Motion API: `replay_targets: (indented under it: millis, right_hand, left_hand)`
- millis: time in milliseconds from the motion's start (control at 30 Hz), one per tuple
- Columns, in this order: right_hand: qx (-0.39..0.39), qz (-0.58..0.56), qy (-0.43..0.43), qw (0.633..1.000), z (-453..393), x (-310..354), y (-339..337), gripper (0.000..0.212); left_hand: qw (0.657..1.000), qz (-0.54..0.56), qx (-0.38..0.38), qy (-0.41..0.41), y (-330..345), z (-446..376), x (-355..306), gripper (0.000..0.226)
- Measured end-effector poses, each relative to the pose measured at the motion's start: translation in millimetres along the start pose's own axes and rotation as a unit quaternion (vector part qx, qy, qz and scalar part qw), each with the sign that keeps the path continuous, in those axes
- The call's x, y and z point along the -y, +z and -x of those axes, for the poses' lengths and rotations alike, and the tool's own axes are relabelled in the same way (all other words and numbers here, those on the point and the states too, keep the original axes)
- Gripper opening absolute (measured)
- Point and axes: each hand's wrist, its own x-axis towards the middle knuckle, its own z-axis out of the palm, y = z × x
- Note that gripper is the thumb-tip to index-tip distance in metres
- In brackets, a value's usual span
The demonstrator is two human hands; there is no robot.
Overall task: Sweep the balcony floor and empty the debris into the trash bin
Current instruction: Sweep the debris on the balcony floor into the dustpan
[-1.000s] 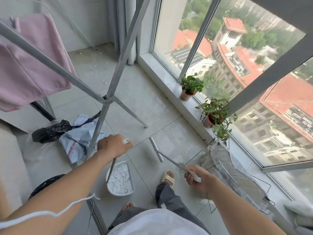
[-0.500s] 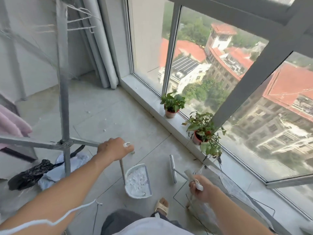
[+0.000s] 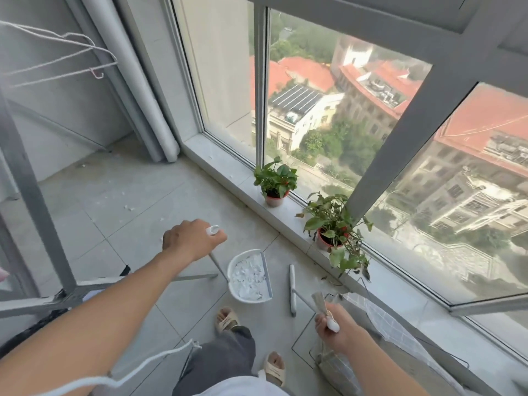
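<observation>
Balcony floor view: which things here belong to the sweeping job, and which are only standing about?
For the job: dustpan full of white debris, held by the left hand; broom, held by the right hand; scraps on the floor.

Standing about: two potted plants, drying rack, wire hangers.

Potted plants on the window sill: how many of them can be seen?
2. One potted plant stands farther along the sill; the other plant stands nearer, beside the slanted window frame. None seems hidden.
</observation>
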Motion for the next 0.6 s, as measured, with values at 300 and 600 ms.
replay_targets:
  millis: [300, 600]
  right_hand:
    - [-0.033, 0.004, -0.018, 0.999, -7, 53, 56, 0.015]
    - [-0.099, 0.183, -0.027, 0.978, -17, 89, 111, 0.019]
  left_hand:
    - [1.000, 0.011, 0.008, 0.016, -30, -94, 10, 0.042]
    - [0.999, 0.029, 0.035, 0.000, -24, -157, 37, 0.043]
